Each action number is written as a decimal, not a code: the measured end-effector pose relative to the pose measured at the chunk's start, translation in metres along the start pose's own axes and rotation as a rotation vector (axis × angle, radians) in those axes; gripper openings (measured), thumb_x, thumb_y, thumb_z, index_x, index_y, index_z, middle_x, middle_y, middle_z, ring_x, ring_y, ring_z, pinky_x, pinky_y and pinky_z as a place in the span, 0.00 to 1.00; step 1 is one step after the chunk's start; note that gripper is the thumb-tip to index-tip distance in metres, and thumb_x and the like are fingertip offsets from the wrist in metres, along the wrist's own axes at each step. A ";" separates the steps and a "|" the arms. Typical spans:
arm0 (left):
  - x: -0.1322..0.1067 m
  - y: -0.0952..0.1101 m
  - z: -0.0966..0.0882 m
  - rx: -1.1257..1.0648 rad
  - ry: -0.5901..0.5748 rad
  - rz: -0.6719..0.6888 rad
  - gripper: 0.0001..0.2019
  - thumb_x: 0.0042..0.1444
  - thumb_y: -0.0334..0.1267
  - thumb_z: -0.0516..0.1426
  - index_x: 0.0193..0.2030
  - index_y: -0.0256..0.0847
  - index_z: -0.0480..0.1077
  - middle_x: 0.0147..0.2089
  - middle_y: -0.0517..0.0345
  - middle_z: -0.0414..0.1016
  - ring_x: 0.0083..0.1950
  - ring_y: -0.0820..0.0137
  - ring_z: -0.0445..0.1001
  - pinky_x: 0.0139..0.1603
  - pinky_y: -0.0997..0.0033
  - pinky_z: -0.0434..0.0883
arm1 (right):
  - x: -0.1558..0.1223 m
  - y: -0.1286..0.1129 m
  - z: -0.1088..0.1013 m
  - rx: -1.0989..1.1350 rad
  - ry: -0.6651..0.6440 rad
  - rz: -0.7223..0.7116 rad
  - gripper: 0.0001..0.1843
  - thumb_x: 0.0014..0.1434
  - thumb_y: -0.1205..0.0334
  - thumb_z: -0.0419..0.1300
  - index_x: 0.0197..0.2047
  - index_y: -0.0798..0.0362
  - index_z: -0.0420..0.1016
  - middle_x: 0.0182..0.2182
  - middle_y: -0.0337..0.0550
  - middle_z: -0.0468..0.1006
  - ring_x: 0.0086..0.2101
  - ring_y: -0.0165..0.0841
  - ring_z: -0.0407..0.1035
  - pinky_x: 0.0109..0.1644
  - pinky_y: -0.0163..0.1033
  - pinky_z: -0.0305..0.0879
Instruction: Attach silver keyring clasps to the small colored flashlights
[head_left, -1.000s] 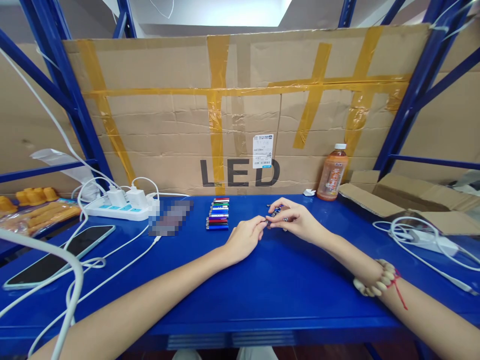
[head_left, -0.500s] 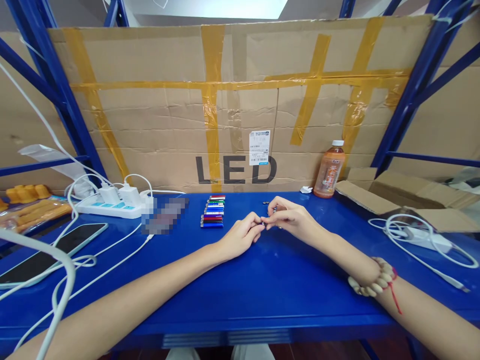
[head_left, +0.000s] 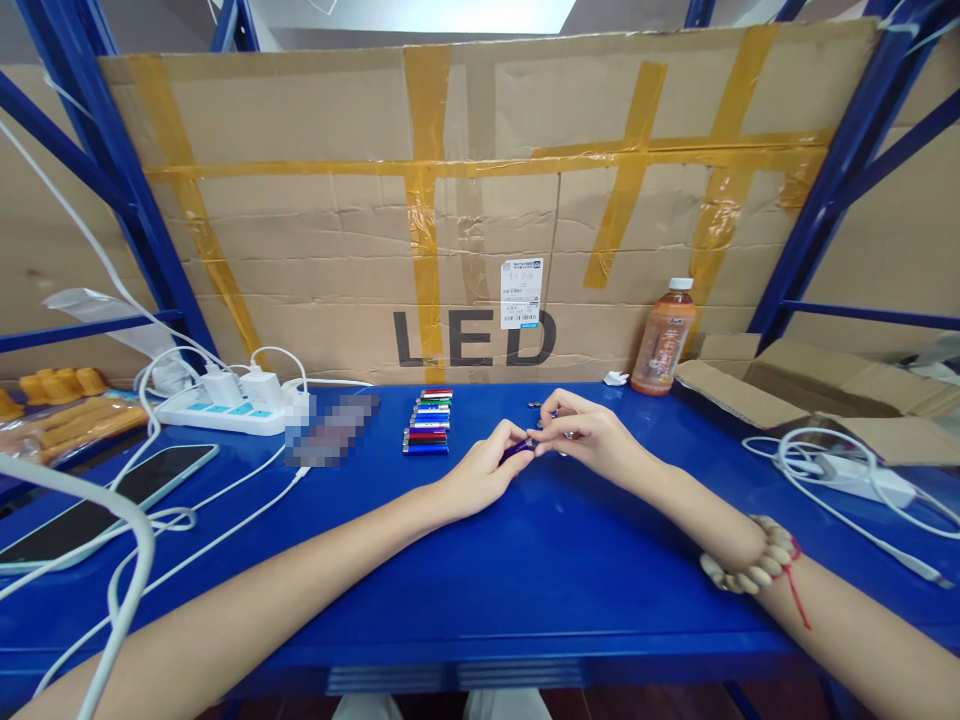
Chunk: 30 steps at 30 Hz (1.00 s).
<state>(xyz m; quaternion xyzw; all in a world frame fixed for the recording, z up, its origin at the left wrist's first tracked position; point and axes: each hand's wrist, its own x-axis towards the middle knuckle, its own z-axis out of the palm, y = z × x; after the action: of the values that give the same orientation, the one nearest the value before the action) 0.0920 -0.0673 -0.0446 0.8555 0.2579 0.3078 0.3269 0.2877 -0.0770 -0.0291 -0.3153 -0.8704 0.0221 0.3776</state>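
My left hand [head_left: 484, 474] is closed around a small, dark purple, shiny tube [head_left: 516, 452], whose far end shows between thumb and forefinger. My right hand [head_left: 589, 436] meets it there, its thumb and forefinger pinched at that end; a tiny thing at the fingertips is too small to name. Behind the right hand lie a few small shiny round pieces [head_left: 534, 406], partly hidden by the fingers. To the left of my hands, several slim metallic tubes [head_left: 426, 449] in blue, red, green, purple and silver lie side by side in a column.
On the blue table [head_left: 480, 590] stand a power strip [head_left: 225, 412] with white cables, a phone [head_left: 112, 500] and a drink bottle [head_left: 664, 340]. An open carton [head_left: 795, 395] and a coiled cable with adapter [head_left: 855, 478] lie right. A cardboard sheet [head_left: 337, 240] closes the back.
The purple tube now shows in my left hand, where fingers covered it before. My right fingertips have shifted slightly at its end. The whole view has moved a little.
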 end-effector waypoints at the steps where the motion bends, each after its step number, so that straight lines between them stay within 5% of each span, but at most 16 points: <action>1: 0.000 -0.001 0.000 0.003 -0.009 0.004 0.07 0.59 0.38 0.46 0.41 0.38 0.56 0.30 0.62 0.62 0.30 0.77 0.60 0.34 0.77 0.58 | 0.000 0.000 0.000 0.018 0.003 0.003 0.14 0.57 0.54 0.56 0.31 0.54 0.76 0.33 0.45 0.64 0.29 0.24 0.61 0.30 0.31 0.58; 14: -0.005 -0.004 0.001 0.143 -0.075 0.039 0.05 0.60 0.37 0.43 0.36 0.39 0.52 0.29 0.61 0.62 0.28 0.75 0.60 0.29 0.76 0.56 | 0.000 0.001 0.003 0.135 -0.034 -0.015 0.14 0.55 0.54 0.58 0.27 0.54 0.77 0.30 0.44 0.63 0.29 0.25 0.59 0.27 0.29 0.57; 22: -0.007 -0.002 0.003 0.179 -0.020 0.022 0.04 0.60 0.37 0.43 0.38 0.40 0.53 0.32 0.59 0.66 0.31 0.73 0.66 0.32 0.75 0.61 | 0.003 -0.010 0.006 0.134 0.053 0.011 0.16 0.52 0.55 0.61 0.22 0.59 0.72 0.26 0.43 0.62 0.29 0.25 0.59 0.30 0.30 0.57; 30: -0.006 -0.001 0.004 0.243 0.088 0.044 0.03 0.59 0.35 0.45 0.38 0.40 0.56 0.45 0.54 0.68 0.45 0.68 0.68 0.42 0.71 0.64 | 0.004 -0.009 0.010 0.182 0.046 0.187 0.20 0.50 0.48 0.61 0.22 0.59 0.72 0.26 0.44 0.63 0.28 0.27 0.60 0.29 0.31 0.58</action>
<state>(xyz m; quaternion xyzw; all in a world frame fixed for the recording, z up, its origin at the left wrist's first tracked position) 0.0907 -0.0720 -0.0495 0.8799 0.2888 0.3185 0.2023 0.2737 -0.0798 -0.0312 -0.3601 -0.8225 0.1288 0.4210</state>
